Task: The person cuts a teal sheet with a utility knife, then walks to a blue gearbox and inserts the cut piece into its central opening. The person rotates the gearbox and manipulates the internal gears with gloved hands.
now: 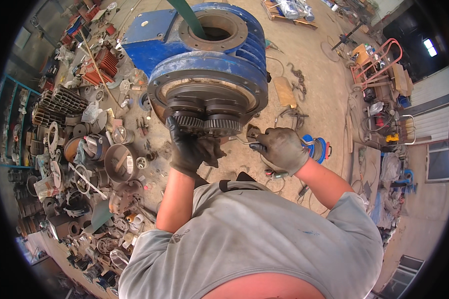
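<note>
A blue cast-metal machine housing (pixel 209 61) hangs or stands before me, with a green lifting sling (pixel 187 17) running into its round top opening. Two dark meshing gears show at its near end: a left gear (pixel 187 122) and a right gear (pixel 223 126). My left hand (pixel 187 151), in a dirty dark glove, has its thumb against the left gear's rim. Its fingers lie below the gears, and their grip is unclear. In my gloved right hand (pixel 284 147) is a bent metal rod (pixel 243 141), whose far end reaches below the right gear.
Castings, rings and loose parts crowd the floor at left, among them a wide metal ring (pixel 119 163). On the right lie a chain (pixel 298 82), a flat board (pixel 285 92) and a blue cable reel (pixel 317 148). Farther right stands a red hand truck (pixel 378 61).
</note>
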`<action>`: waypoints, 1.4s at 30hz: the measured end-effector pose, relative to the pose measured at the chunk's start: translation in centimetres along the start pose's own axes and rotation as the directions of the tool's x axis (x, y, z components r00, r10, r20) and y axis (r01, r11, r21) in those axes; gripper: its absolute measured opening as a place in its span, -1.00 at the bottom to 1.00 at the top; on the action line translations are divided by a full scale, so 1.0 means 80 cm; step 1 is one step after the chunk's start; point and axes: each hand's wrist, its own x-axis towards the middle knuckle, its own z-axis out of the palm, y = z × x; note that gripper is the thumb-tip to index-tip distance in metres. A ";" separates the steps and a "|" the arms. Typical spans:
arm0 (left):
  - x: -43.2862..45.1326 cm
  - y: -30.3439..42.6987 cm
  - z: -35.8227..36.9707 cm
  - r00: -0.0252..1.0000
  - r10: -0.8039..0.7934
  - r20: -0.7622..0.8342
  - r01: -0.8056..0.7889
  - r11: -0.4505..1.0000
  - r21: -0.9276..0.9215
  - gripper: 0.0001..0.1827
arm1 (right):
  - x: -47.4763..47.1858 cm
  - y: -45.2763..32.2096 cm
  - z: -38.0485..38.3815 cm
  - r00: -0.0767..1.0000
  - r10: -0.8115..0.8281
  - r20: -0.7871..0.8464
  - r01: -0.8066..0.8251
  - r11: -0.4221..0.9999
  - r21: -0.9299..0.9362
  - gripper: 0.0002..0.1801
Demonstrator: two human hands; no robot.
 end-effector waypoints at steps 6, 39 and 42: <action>-0.001 -0.003 0.004 1.000 0.005 -0.002 -0.005 1.000 -0.004 0.12 | -0.008 -0.017 0.005 0.998 0.062 -0.018 -0.063 0.997 -0.040 -0.63; 0.000 -0.013 0.015 0.987 0.156 -0.024 -0.156 0.988 0.015 -0.08 | -0.020 -0.027 0.031 0.996 0.089 -0.003 -0.089 0.996 -0.002 -0.79; 0.002 -0.012 0.017 0.985 0.169 -0.045 -0.169 0.986 -0.010 -0.09 | -0.021 -0.030 0.036 0.989 0.108 -0.105 -0.102 0.993 0.062 -0.78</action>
